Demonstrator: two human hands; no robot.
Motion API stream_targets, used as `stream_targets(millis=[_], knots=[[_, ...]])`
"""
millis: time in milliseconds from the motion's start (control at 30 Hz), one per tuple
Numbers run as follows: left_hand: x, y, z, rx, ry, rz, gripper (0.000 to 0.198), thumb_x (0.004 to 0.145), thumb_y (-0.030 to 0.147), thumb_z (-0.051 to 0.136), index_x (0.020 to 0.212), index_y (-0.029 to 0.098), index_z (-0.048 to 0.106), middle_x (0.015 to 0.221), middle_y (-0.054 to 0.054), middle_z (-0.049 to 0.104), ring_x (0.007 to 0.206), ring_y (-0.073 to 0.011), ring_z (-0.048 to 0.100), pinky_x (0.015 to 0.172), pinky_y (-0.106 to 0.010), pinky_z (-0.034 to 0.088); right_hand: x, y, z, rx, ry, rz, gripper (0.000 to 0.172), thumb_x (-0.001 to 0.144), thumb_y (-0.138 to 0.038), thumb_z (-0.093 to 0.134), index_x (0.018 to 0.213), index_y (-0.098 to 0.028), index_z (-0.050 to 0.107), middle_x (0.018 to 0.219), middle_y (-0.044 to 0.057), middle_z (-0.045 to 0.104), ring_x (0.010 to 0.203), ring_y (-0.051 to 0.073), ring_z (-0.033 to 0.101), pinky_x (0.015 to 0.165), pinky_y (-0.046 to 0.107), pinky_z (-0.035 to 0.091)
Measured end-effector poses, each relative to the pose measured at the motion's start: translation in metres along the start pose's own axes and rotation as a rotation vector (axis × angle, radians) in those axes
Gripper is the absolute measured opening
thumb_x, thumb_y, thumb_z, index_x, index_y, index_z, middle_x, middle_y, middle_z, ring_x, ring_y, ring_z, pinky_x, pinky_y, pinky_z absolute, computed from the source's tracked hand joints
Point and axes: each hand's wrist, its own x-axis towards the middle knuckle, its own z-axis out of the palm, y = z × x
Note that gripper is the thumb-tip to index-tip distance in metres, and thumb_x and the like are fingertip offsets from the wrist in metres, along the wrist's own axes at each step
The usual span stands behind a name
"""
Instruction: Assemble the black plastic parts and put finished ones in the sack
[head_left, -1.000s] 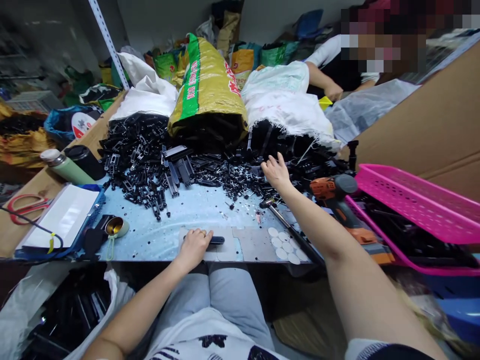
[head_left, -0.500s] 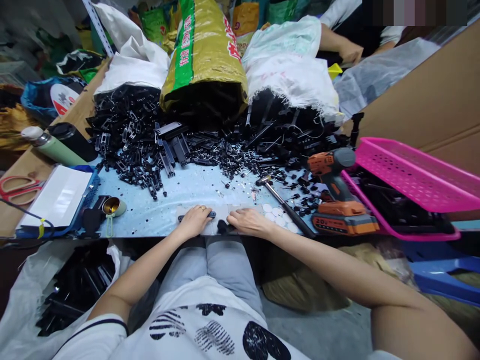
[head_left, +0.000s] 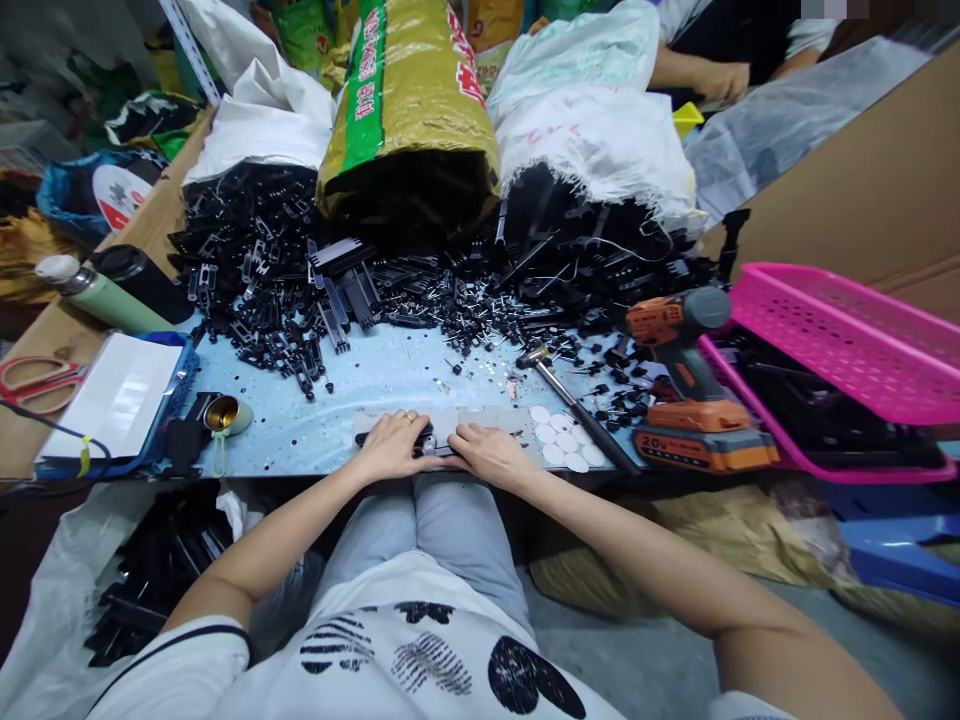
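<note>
At the front edge of the blue work surface, my left hand (head_left: 395, 445) is closed over a black plastic part (head_left: 426, 440), which pokes out past its fingers on both sides. My right hand (head_left: 489, 452) meets it from the other side, fingers curled at the right end of that part. The two thumbs come close together; what lies under the palms is hidden. Beneath both hands is a flat grey plate (head_left: 491, 415). White round discs (head_left: 559, 440) lie just right of my right hand, with a hammer (head_left: 577, 408) beyond them.
Heaps of black plastic parts (head_left: 255, 250) and small screw-like pieces spill from sacks (head_left: 420, 110) at the back. A cordless drill (head_left: 686, 380) and pink basket (head_left: 847, 340) stand right. Left are scissors (head_left: 41, 385), a cup (head_left: 227, 414) and a green bottle (head_left: 97, 290). A co-worker's hand (head_left: 724, 82) shows behind.
My right hand has shifted slightly left, and the dark piece by its fingers now meets the part under my left hand. The view has turned slightly.
</note>
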Motion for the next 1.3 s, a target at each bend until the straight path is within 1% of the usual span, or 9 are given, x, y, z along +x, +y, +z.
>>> stream_targets(millis=[200,367,500,600,700,867,1000,1133,1300], knots=[[-0.005,-0.006,0.003,-0.064,0.104,-0.007,0.066,0.069,0.070,0.056,0.111,0.019,0.046,0.097,-0.008,0.060,0.089,-0.0255,0.058,0.075,-0.034,0.043,0.000,-0.007,-0.024,-0.075,0.166,-0.068,0.041,0.097,-0.045,0.027,0.086,-0.017,0.055,0.080,0.006,0.058,0.072,0.015,0.050,0.056,0.027,0.025],[-0.012,-0.009,0.013,-0.094,0.179,0.043,0.050,0.078,0.062,0.053,0.103,0.019,0.050,0.093,-0.008,0.061,0.090,-0.0233,0.059,0.075,-0.031,0.044,0.009,-0.002,-0.042,-0.094,0.130,-0.162,0.036,0.097,-0.043,0.031,0.088,-0.017,0.055,0.083,0.007,0.058,0.075,0.016,0.049,0.057,0.027,0.025],[-0.007,-0.008,0.014,-0.087,0.114,0.047,0.050,0.078,0.061,0.053,0.104,0.018,0.051,0.094,-0.008,0.061,0.091,-0.0231,0.059,0.077,-0.031,0.044,0.006,0.007,-0.029,-0.045,0.090,-0.142,0.040,0.096,-0.047,0.031,0.089,-0.017,0.057,0.085,0.008,0.059,0.077,0.016,0.051,0.060,0.027,0.028],[0.022,-0.005,0.009,-0.110,0.019,0.124,0.052,0.080,0.058,0.052,0.113,0.018,0.050,0.103,-0.010,0.060,0.101,-0.0248,0.055,0.084,-0.034,0.043,-0.002,0.026,-0.011,0.041,0.047,-0.030,0.042,0.094,-0.051,0.035,0.087,-0.017,0.059,0.084,0.007,0.061,0.079,0.017,0.053,0.066,0.027,0.032],[0.077,0.001,0.002,-0.155,0.087,0.041,0.039,0.090,0.041,0.043,0.121,0.017,0.049,0.112,-0.012,0.058,0.107,-0.0243,0.053,0.089,-0.036,0.041,0.006,0.054,-0.003,0.161,0.060,0.158,0.037,0.095,-0.045,0.035,0.092,-0.017,0.059,0.088,0.007,0.063,0.085,0.019,0.054,0.074,0.027,0.034],[0.148,0.012,-0.003,-0.283,0.146,-0.192,0.019,0.084,0.015,0.051,0.097,0.008,0.063,0.101,-0.016,0.063,0.101,-0.0255,0.057,0.089,-0.035,0.042,0.072,0.094,-0.006,0.233,0.231,0.597,0.029,0.094,-0.032,0.038,0.108,-0.013,0.055,0.101,0.012,0.061,0.093,0.021,0.055,0.074,0.028,0.038],[0.106,-0.010,-0.010,-0.437,0.263,-0.295,0.019,0.082,0.016,0.053,0.096,0.009,0.065,0.094,-0.013,0.067,0.090,-0.0212,0.061,0.083,-0.033,0.046,0.099,0.104,-0.005,0.302,0.221,0.595,0.023,0.086,-0.022,0.049,0.104,-0.013,0.059,0.102,0.012,0.061,0.092,0.021,0.056,0.076,0.028,0.041],[0.013,-0.044,-0.015,-1.235,0.396,-0.558,0.029,0.072,0.028,0.067,0.094,0.009,0.066,0.073,-0.006,0.066,0.062,-0.0124,0.060,0.065,-0.027,0.049,0.062,0.091,-0.012,0.593,0.302,0.388,0.019,0.082,-0.027,0.055,0.094,-0.015,0.065,0.099,0.009,0.063,0.084,0.018,0.059,0.075,0.028,0.046],[-0.042,-0.047,-0.005,-1.595,0.419,-0.706,0.037,0.056,0.030,0.079,0.084,0.008,0.067,0.065,-0.004,0.065,0.054,-0.0085,0.056,0.056,-0.022,0.046,0.024,0.054,-0.034,0.835,0.027,0.236,0.020,0.080,-0.032,0.058,0.090,-0.018,0.069,0.084,0.004,0.070,0.076,0.017,0.064,0.070,0.025,0.048]])
